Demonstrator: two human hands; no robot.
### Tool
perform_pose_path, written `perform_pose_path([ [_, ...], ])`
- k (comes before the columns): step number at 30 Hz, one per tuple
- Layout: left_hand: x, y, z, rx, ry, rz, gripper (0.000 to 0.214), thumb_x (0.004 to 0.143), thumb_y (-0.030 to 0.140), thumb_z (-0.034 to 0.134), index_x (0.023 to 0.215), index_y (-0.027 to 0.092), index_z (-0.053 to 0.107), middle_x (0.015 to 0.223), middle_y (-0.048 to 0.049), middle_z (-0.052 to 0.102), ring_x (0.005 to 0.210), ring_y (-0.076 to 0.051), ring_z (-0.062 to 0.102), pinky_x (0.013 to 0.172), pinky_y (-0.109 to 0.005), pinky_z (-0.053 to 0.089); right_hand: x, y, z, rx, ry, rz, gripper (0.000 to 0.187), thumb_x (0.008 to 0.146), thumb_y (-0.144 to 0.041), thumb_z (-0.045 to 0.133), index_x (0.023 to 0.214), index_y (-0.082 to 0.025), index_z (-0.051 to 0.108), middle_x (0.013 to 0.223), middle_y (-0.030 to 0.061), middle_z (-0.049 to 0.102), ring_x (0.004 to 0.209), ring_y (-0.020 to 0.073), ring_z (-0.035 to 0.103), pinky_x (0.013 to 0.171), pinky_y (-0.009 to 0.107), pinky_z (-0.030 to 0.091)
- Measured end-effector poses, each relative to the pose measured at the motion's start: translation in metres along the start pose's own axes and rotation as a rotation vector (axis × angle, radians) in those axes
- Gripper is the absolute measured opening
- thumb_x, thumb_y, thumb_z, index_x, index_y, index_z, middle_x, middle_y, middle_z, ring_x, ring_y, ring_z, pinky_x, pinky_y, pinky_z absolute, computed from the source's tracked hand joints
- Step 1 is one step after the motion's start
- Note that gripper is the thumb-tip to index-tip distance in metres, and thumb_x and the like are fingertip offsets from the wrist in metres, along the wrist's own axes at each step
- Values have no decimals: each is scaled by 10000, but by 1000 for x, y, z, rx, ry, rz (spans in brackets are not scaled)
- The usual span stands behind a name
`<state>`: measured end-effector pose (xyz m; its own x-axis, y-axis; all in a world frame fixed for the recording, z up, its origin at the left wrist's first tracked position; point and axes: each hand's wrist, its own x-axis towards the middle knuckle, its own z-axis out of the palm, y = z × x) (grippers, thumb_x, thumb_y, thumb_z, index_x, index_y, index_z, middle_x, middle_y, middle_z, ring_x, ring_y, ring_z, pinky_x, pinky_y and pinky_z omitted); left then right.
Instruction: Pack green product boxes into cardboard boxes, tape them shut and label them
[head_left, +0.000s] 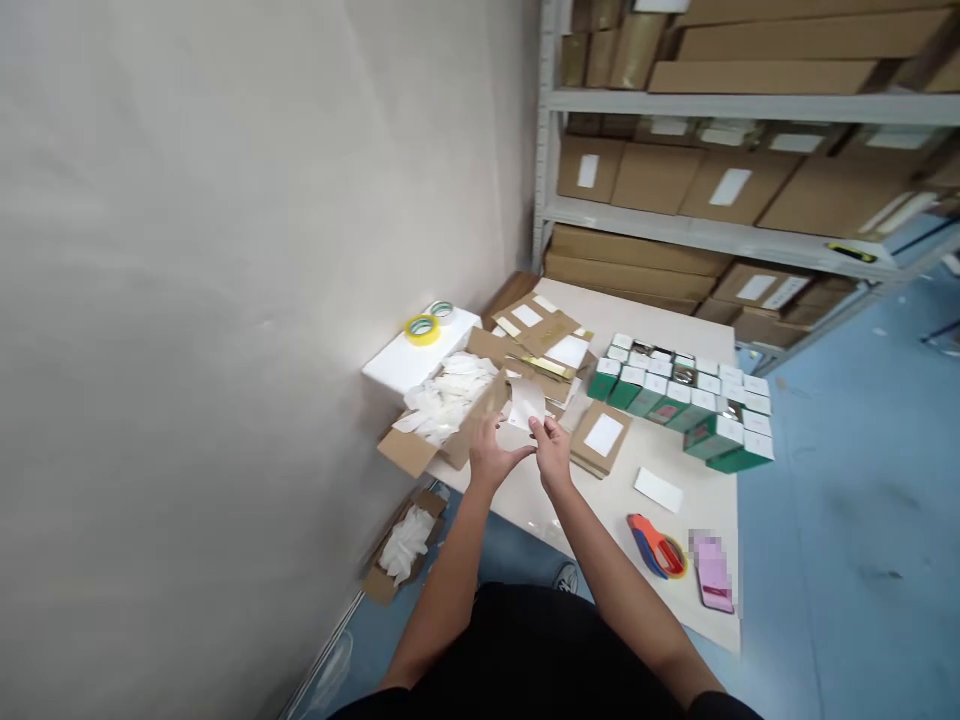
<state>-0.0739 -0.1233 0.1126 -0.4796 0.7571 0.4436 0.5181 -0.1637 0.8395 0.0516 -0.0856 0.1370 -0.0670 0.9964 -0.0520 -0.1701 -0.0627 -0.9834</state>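
A small white sheet of paper [526, 402], slightly curved, stands up from the fingers of my right hand [553, 455], which pinches its lower edge. My left hand [491, 455] is just left of it, thumb stretched toward the right hand and fingers apart, with nothing visible in its grasp. Beyond my left fingers an open cardboard box [469, 425] holds crumpled white bags or wrapping [450, 395]. Flat brown parcels [544, 335] with white labels lie stacked ahead. To the right of my right hand is a brown parcel stack [600, 438].
Rows of green and white boxes [667, 400] stand on the cream table [705, 490]. Nearby lie a white slip [658, 490], an orange and blue tape dispenser [656, 545] and a pink phone [712, 572]. Tape rolls [422, 330] sit by the wall. Behind rises a carton-filled shelf [720, 235].
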Motion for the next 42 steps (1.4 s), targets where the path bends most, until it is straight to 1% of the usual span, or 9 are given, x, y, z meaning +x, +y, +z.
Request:
perform_pose_path([
  [4,-4,19,67,-394,-82,-311,433,773,529,800,960,229,551,948,-53,669,824,-180,656,773,-322,522,16,-9,-70,35,13,43,432,788,-625,702,686,-214,611,687,-10,568,738,172,524,709,290,448],
  [7,-6,29,100,-520,-205,-371,405,755,472,820,848,223,515,812,-7,637,767,-152,640,740,-282,510,21,-7,-102,70,46,75,437,773,-645,716,746,-210,676,719,4,607,754,177,550,719,297,468],
  [11,-4,30,126,-445,-262,-341,375,750,433,818,801,217,516,790,-1,629,736,-140,623,719,-264,504,34,11,-127,22,150,39,438,763,-649,721,768,-211,714,810,24,642,798,186,568,697,297,490],
  [15,-1,12,151,-235,-319,-290,306,797,444,741,776,218,535,759,13,604,678,-129,570,674,-250,485,56,45,-146,-63,185,113,404,741,-602,726,701,-206,661,651,-23,577,652,167,550,631,298,474],
  [20,-6,-26,194,-104,-439,-323,199,825,372,655,757,228,534,706,38,592,640,-132,558,674,-249,466,83,95,-166,-222,412,253,470,674,-489,764,1013,-204,606,572,-87,578,578,186,608,672,311,488],
  [24,-13,-59,228,43,-597,-387,107,846,273,601,768,232,540,701,35,617,687,-147,600,701,-244,439,100,134,-178,-461,533,365,369,687,-411,727,906,-260,472,594,-93,575,587,193,620,659,297,465],
  [28,-20,-88,253,205,-776,-395,66,882,212,572,820,228,589,745,20,657,710,-152,603,665,-240,384,109,164,-183,-638,594,475,362,690,-361,716,798,-283,380,641,-74,573,643,197,608,643,288,434],
  [34,-23,-110,268,299,-914,-336,101,915,175,552,856,224,617,783,7,672,754,-160,607,666,-243,340,110,185,-186,-679,652,563,357,715,-336,711,769,-282,362,673,-67,564,650,188,581,631,279,402],
  [42,-19,-108,278,451,-1031,-288,131,930,161,536,903,229,644,876,-43,710,834,-200,647,699,-277,382,119,190,-188,-852,638,716,322,759,-303,742,796,-274,423,750,-12,638,715,214,620,654,303,395],
])
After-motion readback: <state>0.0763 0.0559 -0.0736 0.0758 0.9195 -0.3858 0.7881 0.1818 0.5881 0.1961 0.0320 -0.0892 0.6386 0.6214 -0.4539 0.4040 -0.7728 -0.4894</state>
